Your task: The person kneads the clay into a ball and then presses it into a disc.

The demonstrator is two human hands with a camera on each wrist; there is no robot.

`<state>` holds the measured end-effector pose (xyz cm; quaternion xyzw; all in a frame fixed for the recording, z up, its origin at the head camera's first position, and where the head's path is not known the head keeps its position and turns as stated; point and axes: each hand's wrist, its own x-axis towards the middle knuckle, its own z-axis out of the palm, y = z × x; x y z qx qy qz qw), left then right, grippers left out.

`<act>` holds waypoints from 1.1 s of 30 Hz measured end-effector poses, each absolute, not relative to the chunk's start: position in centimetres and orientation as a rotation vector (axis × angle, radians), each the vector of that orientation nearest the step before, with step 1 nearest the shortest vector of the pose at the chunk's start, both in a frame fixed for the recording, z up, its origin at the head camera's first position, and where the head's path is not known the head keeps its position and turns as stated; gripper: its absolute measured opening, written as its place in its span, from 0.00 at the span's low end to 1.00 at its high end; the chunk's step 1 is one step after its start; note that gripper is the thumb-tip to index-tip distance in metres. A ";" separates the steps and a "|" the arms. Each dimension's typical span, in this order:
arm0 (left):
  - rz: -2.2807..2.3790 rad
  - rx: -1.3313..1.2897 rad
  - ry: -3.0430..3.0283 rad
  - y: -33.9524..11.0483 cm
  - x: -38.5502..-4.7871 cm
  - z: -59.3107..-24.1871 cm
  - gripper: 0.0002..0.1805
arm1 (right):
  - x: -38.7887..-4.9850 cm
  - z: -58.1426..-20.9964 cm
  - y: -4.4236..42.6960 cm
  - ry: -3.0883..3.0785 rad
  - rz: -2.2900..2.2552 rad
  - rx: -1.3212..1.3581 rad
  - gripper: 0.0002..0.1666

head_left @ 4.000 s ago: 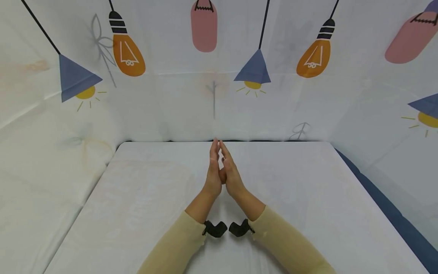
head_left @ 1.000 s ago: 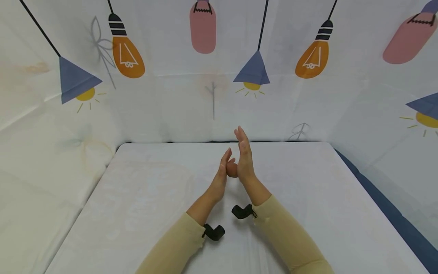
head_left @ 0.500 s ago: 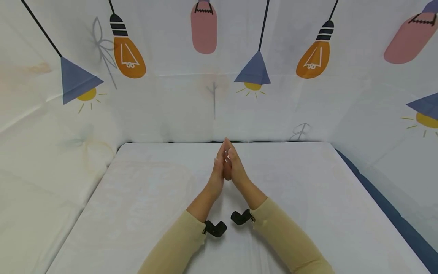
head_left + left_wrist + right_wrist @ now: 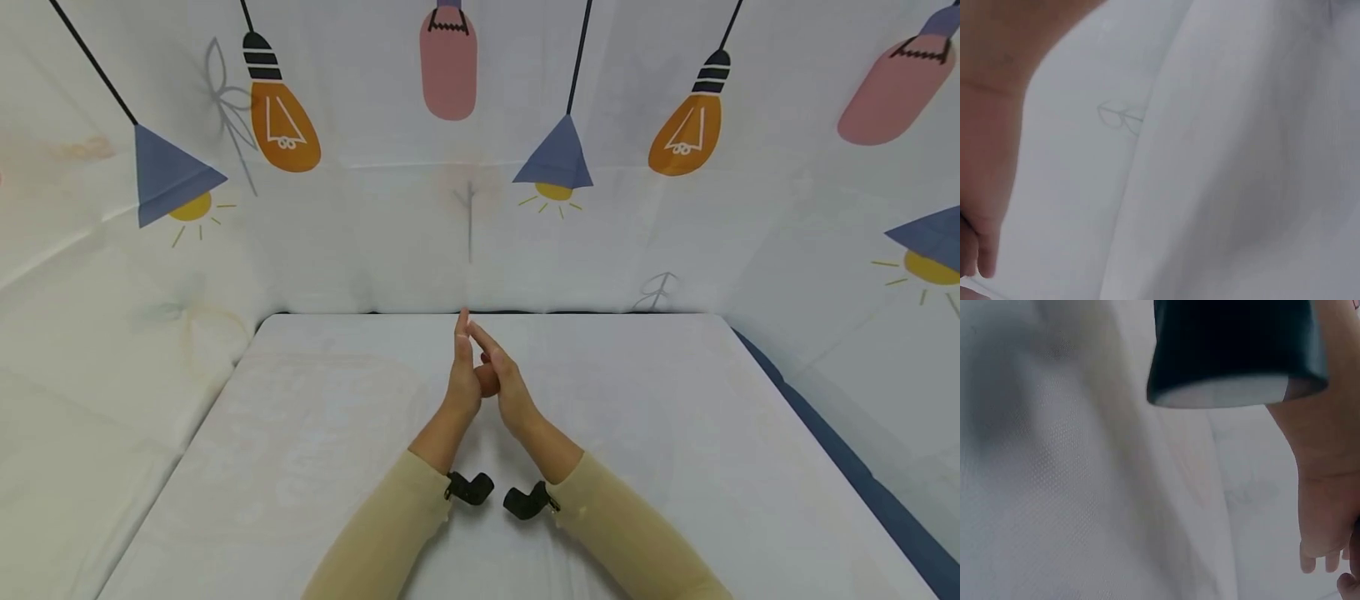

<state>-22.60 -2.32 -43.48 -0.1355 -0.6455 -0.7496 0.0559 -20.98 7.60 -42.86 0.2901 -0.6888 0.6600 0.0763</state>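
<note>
Between my two palms sits a small reddish-brown ball (image 4: pixel 487 381) that looks like modelling clay, held just above the table. My left hand (image 4: pixel 462 387) presses it from the left with straight fingers pointing away from me. From the other side my right hand (image 4: pixel 513 396) presses against it, fingers extended and tips leaning towards the left hand. Much of the ball is hidden by the palms. The left wrist view shows my left hand (image 4: pixel 988 150) at its left edge; the right wrist view shows my right hand (image 4: pixel 1329 506) at its right edge.
A white-covered table (image 4: pixel 315 433) lies under the hands. Behind it hangs a white cloth (image 4: pixel 390 225) printed with lamps and bulbs. Black wrist-camera mounts (image 4: pixel 471 489) stick out from both sleeves, close to each other.
A second ago the right hand was further forward, with the ball showing between the palms. It has since slid back beside the left hand, and both hands have shifted left.
</note>
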 end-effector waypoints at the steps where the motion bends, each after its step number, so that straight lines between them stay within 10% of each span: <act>1: -2.256 -0.404 -1.978 -2.4 -22.7 -43.5 0.57 | -20.8 -42.8 7.6 -2.046 1.980 0.886 0.42; 33: -2.120 -0.941 -2.118 -2.0 -21.4 -44.0 0.53 | -23.9 -40.4 9.7 -1.889 2.014 0.462 0.37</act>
